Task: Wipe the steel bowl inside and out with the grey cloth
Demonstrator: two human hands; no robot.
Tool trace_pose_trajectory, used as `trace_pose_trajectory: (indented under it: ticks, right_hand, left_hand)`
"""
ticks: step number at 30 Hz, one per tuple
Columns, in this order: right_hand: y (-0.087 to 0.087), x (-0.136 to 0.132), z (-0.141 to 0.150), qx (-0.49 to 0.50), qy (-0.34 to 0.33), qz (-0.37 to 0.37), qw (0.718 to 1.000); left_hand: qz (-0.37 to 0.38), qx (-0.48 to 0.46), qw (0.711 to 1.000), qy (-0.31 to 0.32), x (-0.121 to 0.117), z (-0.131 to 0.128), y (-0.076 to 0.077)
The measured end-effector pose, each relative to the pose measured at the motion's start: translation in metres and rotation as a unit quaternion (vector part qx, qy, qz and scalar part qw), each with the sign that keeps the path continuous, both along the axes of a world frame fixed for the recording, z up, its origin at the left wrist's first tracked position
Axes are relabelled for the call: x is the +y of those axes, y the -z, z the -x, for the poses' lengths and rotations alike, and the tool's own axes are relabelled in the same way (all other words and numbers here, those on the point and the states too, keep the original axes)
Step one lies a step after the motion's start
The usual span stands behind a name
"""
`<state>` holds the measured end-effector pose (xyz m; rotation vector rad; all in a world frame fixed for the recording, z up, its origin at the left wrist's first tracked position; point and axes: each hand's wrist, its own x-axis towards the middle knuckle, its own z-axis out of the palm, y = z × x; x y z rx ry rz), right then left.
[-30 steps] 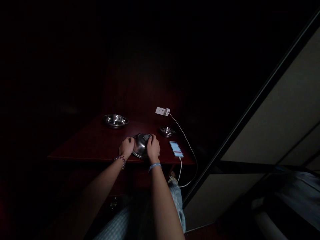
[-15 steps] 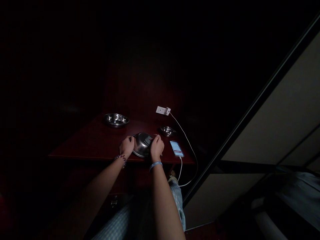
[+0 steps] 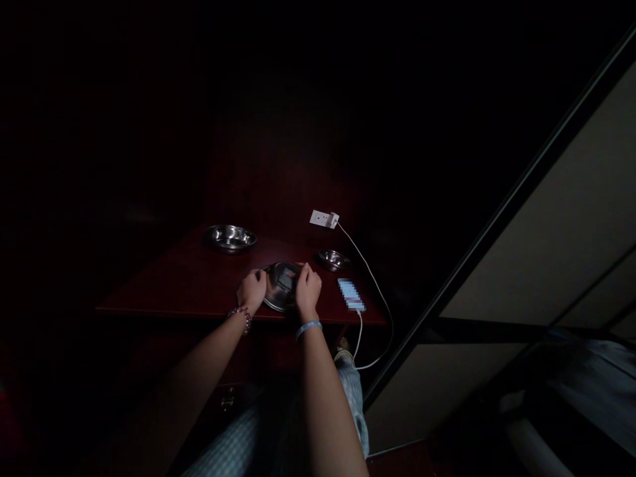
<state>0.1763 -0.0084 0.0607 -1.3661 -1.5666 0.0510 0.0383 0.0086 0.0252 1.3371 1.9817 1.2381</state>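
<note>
A shiny steel dish (image 3: 281,286) is tilted near the front edge of a dark red wooden table (image 3: 189,285). My left hand (image 3: 252,290) curls round its left rim and holds it. On the dish's right side my right hand (image 3: 308,290) is closed, pressing something small and dark against the metal; the room is too dim to name it. A beaded bracelet is on my left wrist and a light blue band on my right.
A larger steel bowl (image 3: 230,237) stands at the table's back, a small one (image 3: 333,260) at the right. A phone (image 3: 350,295) lies by the right edge, its white cable (image 3: 377,298) running to a wall socket (image 3: 324,219). A pale panel (image 3: 546,232) rises at right.
My right hand slid right across the dish, then came back a little to the left. The left hand stayed on the rim.
</note>
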Motion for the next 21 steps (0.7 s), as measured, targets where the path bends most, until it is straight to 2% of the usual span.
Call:
trace_pose_trajectory:
  ticks: [3,5,7,10,12,14,16,18,21]
  right_hand:
    - [0.004,0.002,-0.005,0.014,0.068,0.018,0.997]
    - [0.008,0.004,-0.005,-0.003,0.08,0.034,0.996]
    - [0.012,0.005,-0.002,-0.035,0.054,0.038,0.997]
    - [0.012,0.003,0.006,-0.077,-0.02,0.014,0.997]
    - [0.009,0.002,0.009,-0.079,-0.067,-0.006,0.995]
    - [0.005,0.001,0.009,-0.056,-0.086,-0.019,0.995]
    - [0.003,0.001,0.005,-0.017,-0.065,-0.018,0.998]
    - [0.003,0.003,0.0,0.016,-0.015,-0.005,1.0]
    - [0.01,0.005,-0.005,0.008,0.051,0.021,0.998]
  left_hand:
    - [0.0,0.0,1.0,-0.001,0.0,0.0,0.0]
    - [0.001,0.0,1.0,-0.001,0.0,0.0,0.001]
    - [0.003,0.001,1.0,-0.003,0.001,0.0,0.001]
    - [0.009,0.003,1.0,-0.011,0.002,0.0,0.001]
    - [0.012,0.002,1.0,-0.011,0.002,0.0,0.0]
    - [0.012,0.003,1.0,-0.003,0.001,0.0,0.0]
    - [0.012,0.005,1.0,0.001,0.001,0.0,-0.001]
    - [0.013,0.008,1.0,-0.005,0.0,-0.001,-0.001]
    - [0.014,0.01,1.0,-0.01,0.0,-0.001,0.0]
